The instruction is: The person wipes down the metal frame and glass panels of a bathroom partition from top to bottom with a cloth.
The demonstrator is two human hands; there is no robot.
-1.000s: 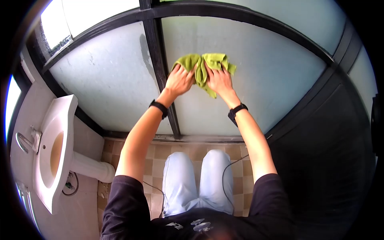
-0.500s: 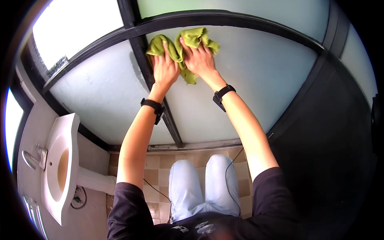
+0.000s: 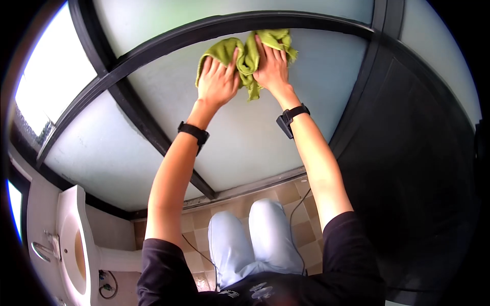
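Note:
A green cloth (image 3: pixel 248 60) lies bunched against the upper part of a frosted glass pane (image 3: pixel 245 132), just beneath a dark horizontal frame bar (image 3: pixel 245 21). My left hand (image 3: pixel 218 84) holds the cloth's left part to the pane, its fingers stretched over the fabric. Beside it, my right hand (image 3: pixel 271 70) grips the right part, with some fingers partly covered by folds. A loose end of fabric hangs between the two hands. Each wrist wears a black band.
A white washbasin (image 3: pixel 71 239) with a metal faucet (image 3: pixel 46 249) stands at the lower left. A dark vertical bar (image 3: pixel 148 120) divides the panes. A dark panel (image 3: pixel 408 168) is on the right. A thin cable (image 3: pixel 298 204) runs by my knees over the tiled floor (image 3: pixel 275 196).
Both hands and the cloth have slid right across the pane, away from the vertical bar. My view has turned to the right as well.

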